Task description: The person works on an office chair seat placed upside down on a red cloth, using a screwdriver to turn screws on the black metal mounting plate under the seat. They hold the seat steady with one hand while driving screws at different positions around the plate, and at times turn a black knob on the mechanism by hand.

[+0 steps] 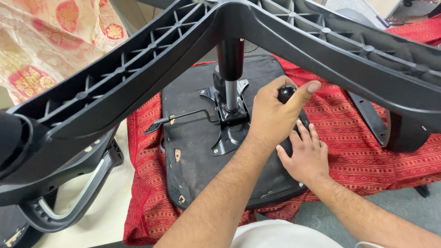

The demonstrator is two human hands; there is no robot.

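So the biggest thing in the shot is the black plastic star base (138,78) of an office chair, flipped up toward the camera, with its ribbed underside showing on each arm. It fills the top of the view and spreads off both sides. Its centre sits on the gas lift cylinder (230,78), black up top and shiny metal lower down, which stands upright and runs down into the mechanism.

Under that is the upside-down chair seat (197,151), a black fabric-covered bottom with a few small torn spots. It's lying on a red patterned cloth (363,142) that covers the table. Off to the upper left there's a cream cloth with red and gold floral print (50,41).

Bolted to the middle of the seat is the black metal tilt plate (229,128), and the cylinder goes straight into it. A thin height lever (181,117) sticks out of the plate to the left and ends in a flat black paddle.

At the lower left there's a black armrest loop (69,202) with a grey inner edge, just beside the seat.

Left hand (275,115) is curled around a round black knob (285,93) right beside the plate, fingers wrapped tight and thumb sticking out to the right. Right hand (305,154) is flat with fingers spread, pressing on the seat bottom just below the left one and holding nothing.
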